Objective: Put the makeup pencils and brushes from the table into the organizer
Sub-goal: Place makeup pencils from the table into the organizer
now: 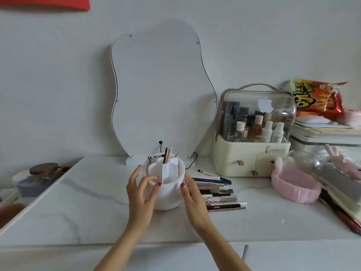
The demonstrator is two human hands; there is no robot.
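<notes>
White round organizer (166, 189) upright on the marble counter (78, 208), just in front of the wavy-edged mirror (162, 90), divided inside by white partitions. Two slim sticks (167, 155), one brown and one pale pink, upright in a rear compartment; a few darker tips in the rear-left compartment, too small to identify. Left hand (139, 194) against the organizer's left side, thumb on the front wall, fingers spread and curved near the rim; grip loose and open around the body, not closed. Right hand (192, 196) against the right side, thumb pressed to the wall, fingers extended over the pencils behind; grip likewise open, nothing pinched. Makeup pencils and brushes (220, 194) in a flat row on the counter just right of the organizer, lengthwise left to right, partly hidden behind the right hand. One more pencil (207, 173) lying apart, farther back. Cream cosmetics case (252, 133) with clear domed lid behind them. Pink fluffy headband (293, 186) at right, orange snack bag (316, 96) on a stack beyond.
</notes>
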